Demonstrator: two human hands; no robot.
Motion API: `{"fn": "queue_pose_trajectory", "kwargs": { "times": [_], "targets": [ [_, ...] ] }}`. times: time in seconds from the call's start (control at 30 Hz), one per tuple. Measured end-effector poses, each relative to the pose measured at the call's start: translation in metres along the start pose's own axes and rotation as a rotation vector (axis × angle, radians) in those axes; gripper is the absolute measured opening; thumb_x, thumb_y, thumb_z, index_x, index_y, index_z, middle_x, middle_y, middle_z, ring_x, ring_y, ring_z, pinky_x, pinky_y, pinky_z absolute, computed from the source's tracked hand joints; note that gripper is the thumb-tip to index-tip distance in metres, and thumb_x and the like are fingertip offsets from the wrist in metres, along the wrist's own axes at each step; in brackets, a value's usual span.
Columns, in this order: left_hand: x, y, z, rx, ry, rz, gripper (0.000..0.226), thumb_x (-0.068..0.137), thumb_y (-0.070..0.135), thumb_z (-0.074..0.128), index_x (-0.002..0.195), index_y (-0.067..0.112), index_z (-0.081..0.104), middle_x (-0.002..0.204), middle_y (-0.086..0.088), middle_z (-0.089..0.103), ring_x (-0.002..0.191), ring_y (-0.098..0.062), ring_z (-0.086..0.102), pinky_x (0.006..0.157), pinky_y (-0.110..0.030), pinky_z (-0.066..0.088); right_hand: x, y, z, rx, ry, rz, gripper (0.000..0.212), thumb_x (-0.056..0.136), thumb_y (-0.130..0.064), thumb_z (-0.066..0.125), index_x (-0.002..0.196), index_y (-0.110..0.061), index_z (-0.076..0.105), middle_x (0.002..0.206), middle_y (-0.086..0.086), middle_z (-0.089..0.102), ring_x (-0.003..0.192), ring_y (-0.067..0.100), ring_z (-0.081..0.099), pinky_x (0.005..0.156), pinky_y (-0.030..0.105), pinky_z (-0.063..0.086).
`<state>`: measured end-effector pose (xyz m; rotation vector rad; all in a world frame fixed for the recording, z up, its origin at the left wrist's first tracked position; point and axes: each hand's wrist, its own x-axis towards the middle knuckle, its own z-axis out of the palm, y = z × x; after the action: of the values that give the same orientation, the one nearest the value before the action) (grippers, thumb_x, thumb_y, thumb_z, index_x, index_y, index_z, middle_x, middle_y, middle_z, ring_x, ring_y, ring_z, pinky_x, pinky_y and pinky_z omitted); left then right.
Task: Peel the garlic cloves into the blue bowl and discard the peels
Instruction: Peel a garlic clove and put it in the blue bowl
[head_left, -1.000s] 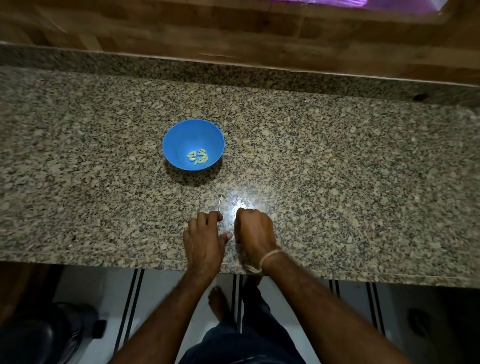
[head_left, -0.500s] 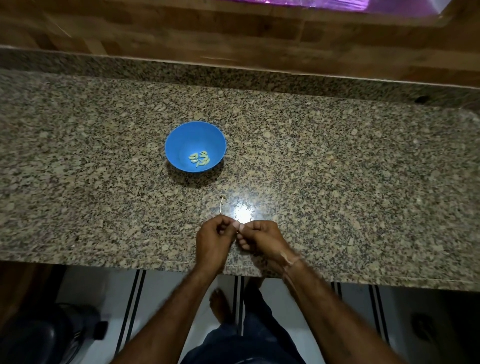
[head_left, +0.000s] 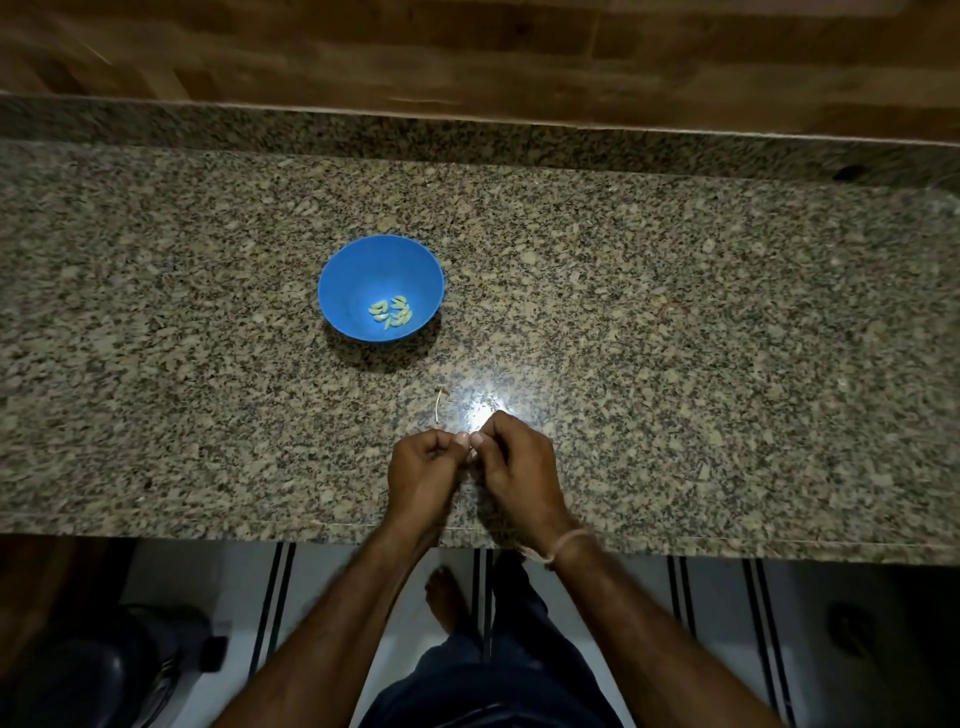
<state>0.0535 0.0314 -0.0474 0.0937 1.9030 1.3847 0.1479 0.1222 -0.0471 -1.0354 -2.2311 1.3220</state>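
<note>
Between my left hand (head_left: 423, 467), my right hand (head_left: 514, 462) and the blue bowl (head_left: 353, 270), one thin dry stalk (head_left: 439, 405) lies across the way. Open counter (head_left: 675, 338) spreads either side, and the raised back ledge (head_left: 467, 140) walls off the far edge.

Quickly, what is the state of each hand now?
Left hand: fingers curled, tips meeting the right's; whether it holds anything cannot be told.
Right hand: fingers curled likewise; contents cannot be told.

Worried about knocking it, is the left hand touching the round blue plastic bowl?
Apart. The head view shows a stretch of granite counter between the left hand and the round blue plastic bowl.
</note>
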Motion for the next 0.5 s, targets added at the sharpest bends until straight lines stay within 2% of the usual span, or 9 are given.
{"fn": "queue_pose_trajectory", "kwargs": {
  "times": [0.03, 0.1, 0.13, 0.2, 0.27, 0.33, 0.4, 0.43, 0.5],
  "targets": [
    [0.001, 0.000, 0.001, -0.074, -0.023, -0.071, 0.029, 0.092, 0.029, 0.074, 0.078, 0.003, 0.075, 0.081, -0.025, 0.073, 0.073, -0.032, 0.062, 0.073, -0.048, 0.055, 0.002, -0.002, -0.001, -0.054, 0.001, -0.048, 0.024, 0.100, -0.012, 0.062, 0.077, -0.013, 0.055, 0.069, -0.001, 0.055, 0.064, 0.013, 0.050, 0.057, 0.022, 0.034],
    [0.002, -0.003, 0.002, -0.082, -0.008, -0.100, 0.036, 0.090, 0.033, 0.074, 0.077, 0.000, 0.071, 0.076, -0.021, 0.069, 0.072, -0.029, 0.057, 0.068, -0.042, 0.047, 0.004, -0.004, -0.001, -0.039, -0.040, -0.015, 0.025, 0.100, -0.013, 0.064, 0.076, -0.012, 0.056, 0.068, -0.002, 0.057, 0.063, 0.014, 0.051, 0.057, 0.021, 0.035],
    [0.000, -0.003, 0.000, 0.004, 0.033, -0.028, 0.034, 0.091, 0.033, 0.074, 0.074, 0.003, 0.070, 0.075, -0.014, 0.071, 0.069, -0.025, 0.060, 0.067, -0.037, 0.048, 0.005, -0.004, -0.001, 0.066, -0.087, 0.087, 0.028, 0.100, -0.016, 0.066, 0.074, -0.011, 0.056, 0.066, -0.001, 0.059, 0.062, 0.014, 0.051, 0.057, 0.022, 0.038],
    [-0.006, -0.001, -0.002, 0.321, 0.151, 0.186, 0.026, 0.095, 0.033, 0.070, 0.075, 0.018, 0.068, 0.073, 0.001, 0.070, 0.067, -0.016, 0.063, 0.061, -0.027, 0.045, 0.007, -0.008, -0.001, 0.435, -0.200, 0.435, 0.034, 0.101, -0.019, 0.066, 0.070, -0.013, 0.056, 0.061, 0.000, 0.056, 0.056, 0.014, 0.049, 0.053, 0.026, 0.040],
    [-0.008, 0.003, -0.004, 0.519, 0.210, 0.282, 0.022, 0.096, 0.036, 0.068, 0.077, 0.026, 0.064, 0.075, 0.007, 0.066, 0.070, -0.010, 0.061, 0.058, -0.027, 0.040, 0.007, -0.014, -0.002, 0.649, -0.257, 0.682, 0.037, 0.103, -0.018, 0.064, 0.067, -0.016, 0.055, 0.058, 0.001, 0.052, 0.051, 0.012, 0.044, 0.051, 0.027, 0.035],
    [-0.002, -0.001, -0.003, 0.445, 0.154, 0.168, 0.030, 0.095, 0.035, 0.069, 0.070, 0.022, 0.062, 0.067, 0.004, 0.064, 0.062, -0.016, 0.058, 0.056, -0.030, 0.040, 0.003, -0.008, 0.004, 0.460, -0.183, 0.488, 0.036, 0.102, -0.017, 0.063, 0.068, -0.013, 0.053, 0.059, 0.000, 0.050, 0.054, 0.012, 0.042, 0.052, 0.023, 0.034],
    [0.002, 0.000, 0.000, 0.065, 0.042, -0.078, 0.038, 0.091, 0.031, 0.072, 0.060, 0.014, 0.057, 0.058, -0.007, 0.055, 0.054, -0.024, 0.045, 0.054, -0.035, 0.035, 0.000, -0.004, 0.004, 0.046, -0.065, 0.161, 0.031, 0.102, -0.016, 0.062, 0.073, -0.008, 0.053, 0.062, -0.002, 0.051, 0.057, 0.009, 0.041, 0.052, 0.017, 0.030],
    [0.002, -0.001, 0.001, -0.027, 0.028, -0.139, 0.036, 0.090, 0.029, 0.072, 0.062, 0.012, 0.058, 0.058, -0.010, 0.051, 0.055, -0.023, 0.041, 0.054, -0.036, 0.032, 0.000, -0.004, 0.005, -0.034, -0.041, 0.100, 0.030, 0.102, -0.016, 0.062, 0.075, -0.008, 0.054, 0.063, -0.001, 0.051, 0.057, 0.009, 0.041, 0.052, 0.016, 0.029],
    [-0.004, 0.000, 0.001, 0.102, 0.090, -0.009, 0.035, 0.095, 0.027, 0.069, 0.065, 0.013, 0.059, 0.060, -0.003, 0.058, 0.053, -0.022, 0.047, 0.054, -0.032, 0.036, 0.004, -0.005, 0.007, 0.127, -0.081, 0.224, 0.032, 0.101, -0.018, 0.063, 0.071, -0.011, 0.054, 0.064, 0.001, 0.053, 0.058, 0.011, 0.044, 0.053, 0.019, 0.033]
  ]
}}
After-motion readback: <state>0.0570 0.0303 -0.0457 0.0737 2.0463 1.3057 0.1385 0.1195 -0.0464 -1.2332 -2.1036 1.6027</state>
